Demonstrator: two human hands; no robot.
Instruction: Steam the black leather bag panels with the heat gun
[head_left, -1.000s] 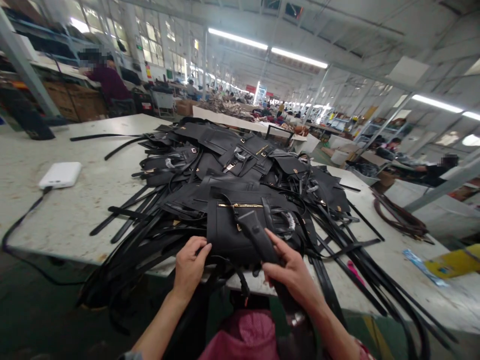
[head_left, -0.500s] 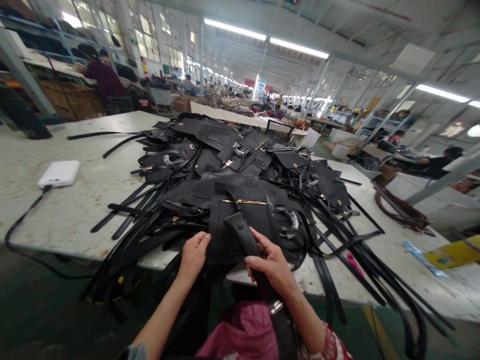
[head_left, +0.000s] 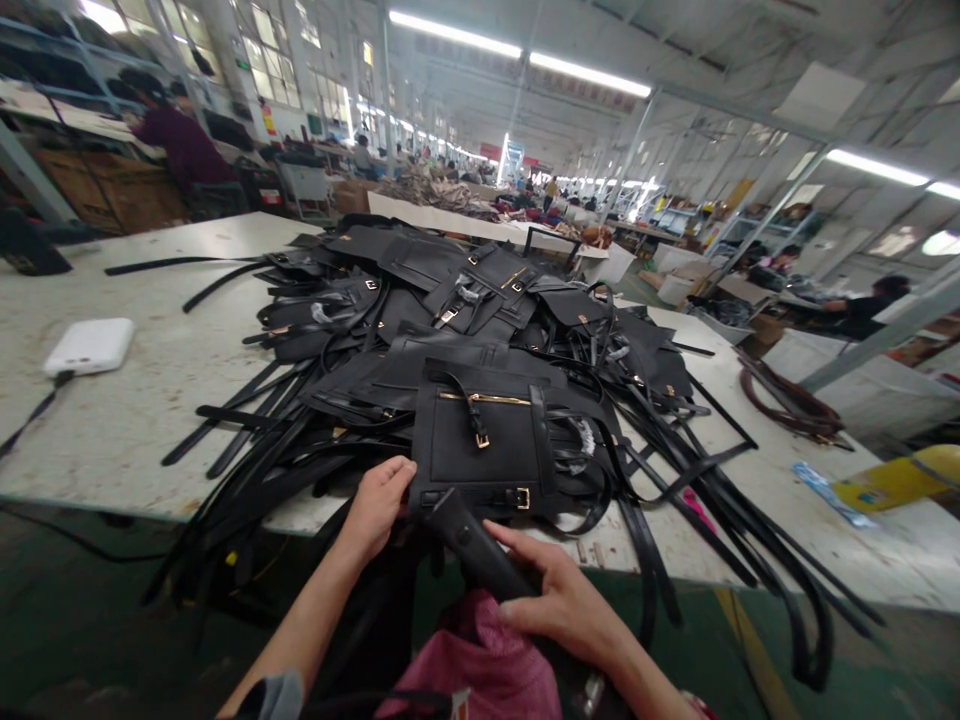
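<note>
My right hand [head_left: 559,595] is closed around a black tool or strap end [head_left: 472,545] that points up and left toward the table edge. My left hand [head_left: 377,503] grips the lower left corner of a black leather bag panel [head_left: 491,440] with a gold zipper and a small buckle. That panel lies on top of a big heap of black bag pieces and straps [head_left: 420,300] on the white worktable [head_left: 112,420]. Pink cloth [head_left: 480,665] lies in my lap below both hands.
A white box with a cable [head_left: 88,346] sits at the table's left. Long black straps [head_left: 750,530] hang over the near right edge. Brown straps [head_left: 787,405] and a yellow packet [head_left: 885,485] lie at the right. A person in dark red [head_left: 180,145] works at the back left.
My right hand has pulled the black piece down off the panel toward my lap, uncovering the zipper pull and buckle. The left hand stays at the panel's corner. The camera has tilted slightly.
</note>
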